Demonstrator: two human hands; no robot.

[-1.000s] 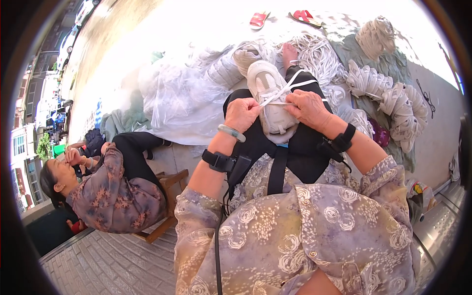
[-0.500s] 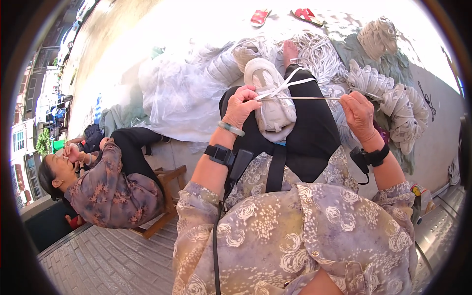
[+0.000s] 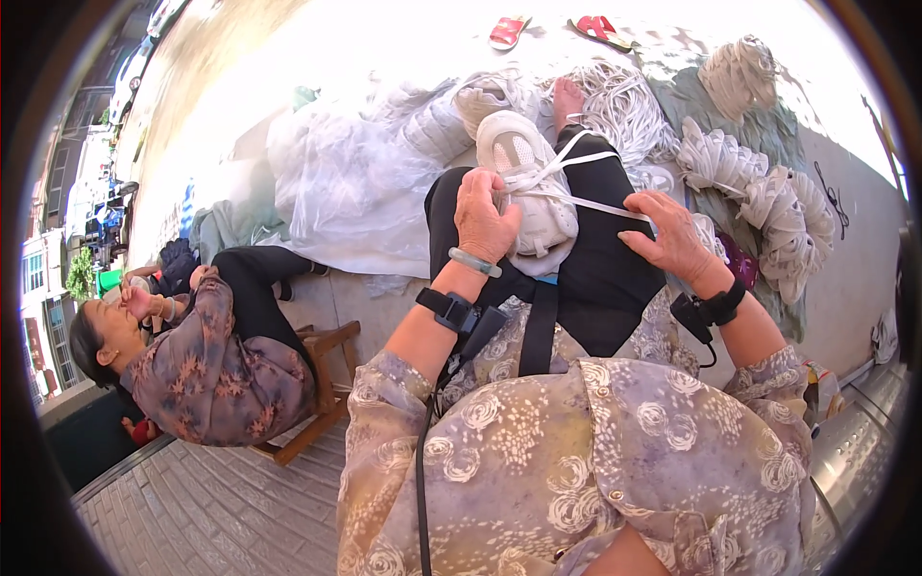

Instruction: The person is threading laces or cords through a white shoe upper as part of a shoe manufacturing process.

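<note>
White sneaker point(image 3: 551, 230) lies on the lap of the person's black trousers point(image 3: 607, 245), just above the centre of the frame, with white laces point(image 3: 597, 204) crossing it. At its left edge, the left hand point(image 3: 486, 217) has its fingers bent by the laces; whether they pinch one I cannot tell. To the right, the right hand point(image 3: 676, 236) has thumb and forefinger parted, one strand running to the space between them; its hold on that strand is unclear. Loose white cords point(image 3: 626, 108) are heaped at upper centre, near a bare foot point(image 3: 568, 100). Clear plastic sheeting point(image 3: 346, 206) spreads left of them, and a co-worker point(image 3: 226, 379) sits at lower left on a wooden seat point(image 3: 329, 357).
</note>
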